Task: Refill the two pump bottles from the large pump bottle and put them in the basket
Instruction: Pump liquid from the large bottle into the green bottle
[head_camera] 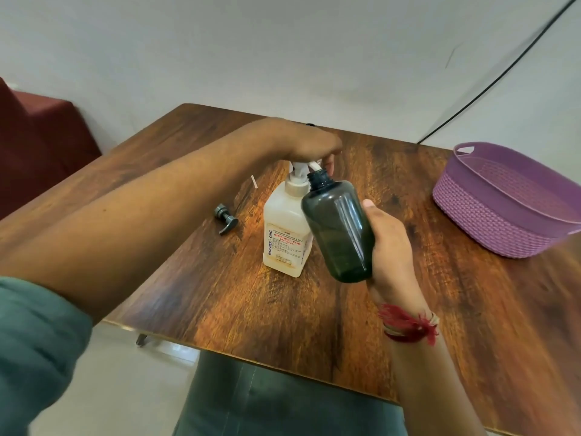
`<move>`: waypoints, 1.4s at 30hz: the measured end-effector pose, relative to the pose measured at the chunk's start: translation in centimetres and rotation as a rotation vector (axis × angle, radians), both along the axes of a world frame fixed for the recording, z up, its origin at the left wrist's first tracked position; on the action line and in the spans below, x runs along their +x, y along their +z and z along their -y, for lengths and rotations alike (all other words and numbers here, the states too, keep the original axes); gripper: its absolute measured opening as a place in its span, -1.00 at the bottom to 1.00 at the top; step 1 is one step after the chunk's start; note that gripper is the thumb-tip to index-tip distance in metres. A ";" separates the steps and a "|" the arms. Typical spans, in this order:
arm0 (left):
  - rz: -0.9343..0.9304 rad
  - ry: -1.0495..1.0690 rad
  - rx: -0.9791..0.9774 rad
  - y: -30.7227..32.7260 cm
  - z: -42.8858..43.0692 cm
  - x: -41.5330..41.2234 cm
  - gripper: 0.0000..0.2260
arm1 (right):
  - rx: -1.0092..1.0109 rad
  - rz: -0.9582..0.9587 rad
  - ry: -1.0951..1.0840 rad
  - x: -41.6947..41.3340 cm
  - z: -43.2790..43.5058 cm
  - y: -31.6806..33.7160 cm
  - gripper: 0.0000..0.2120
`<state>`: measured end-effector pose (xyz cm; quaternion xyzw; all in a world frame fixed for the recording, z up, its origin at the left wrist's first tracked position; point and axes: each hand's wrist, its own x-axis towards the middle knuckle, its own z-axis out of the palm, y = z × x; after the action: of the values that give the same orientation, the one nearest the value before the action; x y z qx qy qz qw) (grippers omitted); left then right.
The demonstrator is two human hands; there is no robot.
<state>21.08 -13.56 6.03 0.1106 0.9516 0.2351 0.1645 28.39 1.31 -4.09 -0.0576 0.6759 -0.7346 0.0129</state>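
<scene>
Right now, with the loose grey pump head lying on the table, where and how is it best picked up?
Probably by its round collar, pinched from above. The pump head lies on its side left of the large bottle, with its spout pointing toward the near table edge, so the collar is the widest part exposed. Its dip tube cannot be made out clearly.

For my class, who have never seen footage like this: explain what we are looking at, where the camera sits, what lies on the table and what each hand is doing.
There is no machine here. A person wears one camera on the head, looking down at their own two bare hands, so the arms reach in from the bottom edge. The left hand presses on the pump top of the large white bottle, which stands on the wooden table. The right hand holds a dark small bottle in its grip, tilted, with the open neck at the pump's nozzle. Its removed grey pump head lies on the table to the left. A purple basket sits to the right, with nothing showing in it.
</scene>
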 end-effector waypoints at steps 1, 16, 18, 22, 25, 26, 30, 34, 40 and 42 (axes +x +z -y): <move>-0.002 -0.004 0.008 0.2 0.0 0.0 -0.63 | -0.008 0.007 -0.004 0.0 0.0 0.1 -0.59; -0.044 0.004 -0.069 0.1 0.0 0.8 -0.62 | -0.060 0.009 0.009 0.1 0.4 -0.2 -0.65; -0.064 0.001 -0.069 0.3 0.1 0.7 -0.60 | -0.063 0.006 0.015 0.1 0.5 -0.3 -0.65; -0.058 0.011 -0.081 -0.6 0.2 0.3 -0.63 | -0.074 0.014 0.015 -0.1 0.6 -0.8 -0.66; -0.017 0.052 -0.040 -1.1 0.4 0.2 -0.63 | -0.070 0.032 0.025 -0.3 0.5 -1.1 -0.67; -0.011 0.046 -0.049 -1.1 0.3 0.2 -0.63 | -0.062 0.034 0.029 -0.4 0.5 -1.0 -0.67; -0.014 0.006 -0.075 -0.2 0.1 0.3 -0.62 | -0.050 0.029 0.031 -0.5 0.4 -0.8 -0.66; -0.053 -0.006 -0.074 0.2 0.1 0.1 -0.62 | -0.095 0.021 0.033 -0.5 0.4 -0.9 -0.65; -0.049 0.011 -0.163 -1.3 0.5 -0.6 -0.66 | -0.068 0.001 0.037 -0.6 0.5 -0.7 -0.66; -0.038 -0.009 -0.174 -1.3 0.5 -0.7 -0.67 | -0.053 0.006 0.024 -0.6 0.6 -0.6 -0.65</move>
<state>20.37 -14.10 4.78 0.1044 0.9709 0.1484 0.1562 27.80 0.74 -4.64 -0.0636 0.6555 -0.7522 0.0222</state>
